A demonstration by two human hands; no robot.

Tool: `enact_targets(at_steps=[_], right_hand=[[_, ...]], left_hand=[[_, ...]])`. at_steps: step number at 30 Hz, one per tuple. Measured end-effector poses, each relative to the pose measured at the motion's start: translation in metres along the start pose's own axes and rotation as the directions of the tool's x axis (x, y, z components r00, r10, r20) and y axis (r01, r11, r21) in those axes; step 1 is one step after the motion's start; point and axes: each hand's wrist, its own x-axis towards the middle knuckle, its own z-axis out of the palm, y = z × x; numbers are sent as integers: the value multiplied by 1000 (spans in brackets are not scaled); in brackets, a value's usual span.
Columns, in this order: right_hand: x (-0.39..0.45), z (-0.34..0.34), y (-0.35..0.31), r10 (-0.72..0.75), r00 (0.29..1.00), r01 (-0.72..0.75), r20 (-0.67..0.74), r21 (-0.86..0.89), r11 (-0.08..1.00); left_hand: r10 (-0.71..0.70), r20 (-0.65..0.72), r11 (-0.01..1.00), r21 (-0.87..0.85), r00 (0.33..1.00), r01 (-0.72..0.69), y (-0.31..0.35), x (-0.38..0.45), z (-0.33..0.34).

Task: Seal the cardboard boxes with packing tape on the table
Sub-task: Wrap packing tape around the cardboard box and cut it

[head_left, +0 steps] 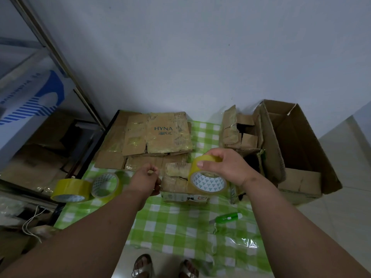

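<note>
Sandalled feet (164, 266) at the bottom, below the bench's near edge. Green-checked bench cloth (176, 223) next, with a green utility knife (225, 217) lying toward the near right. Farther in, at mid-bench, small cardboard box (181, 182), worn and patched with old tape, flaps closed on top. Right hand (224, 169) gripping a yellow tape roll (207, 177) over its top, thumb on the band, roll standing on edge against the box's right end. Left hand (145, 180) at the box's left end, fingers curled in a pinch; whether a tape end sits between them cannot be told. No fresh strip visible across the box seam, so probably just at the start of pulling tape for this box. Two spare tape rolls (88, 187) near the left edge. Beyond, flattened cartons (158, 135) stacked at the far edge, still unfolded, with torn small boxes (239, 129) toward the far right corner. Large open box (291, 147) off the right edge, unsealed. Most of the sealing apparently still ahead.
</note>
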Motion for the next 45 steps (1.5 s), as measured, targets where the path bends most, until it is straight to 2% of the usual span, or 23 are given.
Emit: enact_targets(at_steps=[4, 8, 12, 15, 17, 22, 25, 27, 29, 31, 32, 33, 35, 38, 41, 45], right_hand=[[-3, 2, -1, 4, 1000, -4, 11, 24, 1000], [-3, 3, -1, -3, 1000, 3, 3, 42, 999], [-3, 4, -2, -8, 1000, 8, 1, 26, 1000], [-3, 5, -2, -5, 1000, 6, -13, 30, 1000], [-3, 5, -2, -8, 1000, 9, -23, 42, 999], [-4, 7, -3, -30, 998, 32, -48, 31, 999], [-4, 6, -2, -53, 996, 54, -77, 16, 998], [-4, 5, 0, -50, 993, 53, -110, 29, 998], [-6, 3, 2, -44, 991, 52, -125, 54, 997], [-8, 4, 6, -46, 992, 57, -114, 97, 994], [-9, 5, 10, -39, 994, 52, -102, 132, 990], [-9, 5, 14, -17, 995, 33, -98, 166, 986], [-9, 6, 23, 54, 992, -28, -112, 218, 976], [-9, 7, 31, 126, 985, -92, -122, 250, 964], [-15, 7, 28, 138, 986, -111, -97, 245, 963], [-20, 8, 22, 90, 992, -63, -83, 287, 956]], left_hand=[[25, -33, 985, 172, 999, -19, -2, 4, 8], [18, -72, 919, 395, 997, 12, 0, 3, 5], [-22, -59, 942, 333, 998, 40, -1, 4, 8], [25, -50, 934, 357, 998, -6, 4, 5, 11], [31, -1, 906, 421, 1000, -28, 13, 1, 13], [-191, 202, 830, 555, 961, 48, 36, -13, 15], [-237, 268, 817, 576, 934, 42, 34, -9, 7], [-164, 258, 764, 644, 952, -43, 29, -2, 7], [21, 214, 721, 674, 977, -163, 24, -1, 9], [261, 250, 611, 705, 932, -360, 23, -4, 11], [318, 316, 554, 703, 894, -446, 23, -3, 12], [315, 397, 515, 691, 862, -507, 22, -3, 13], [196, 522, 460, 699, 830, -548, 21, -2, 16], [93, 533, 317, 785, 841, -533, 15, 2, 20], [183, 472, 249, 826, 862, -505, 7, 1, 24], [295, 495, 239, 790, 817, -565, 7, 2, 21]])
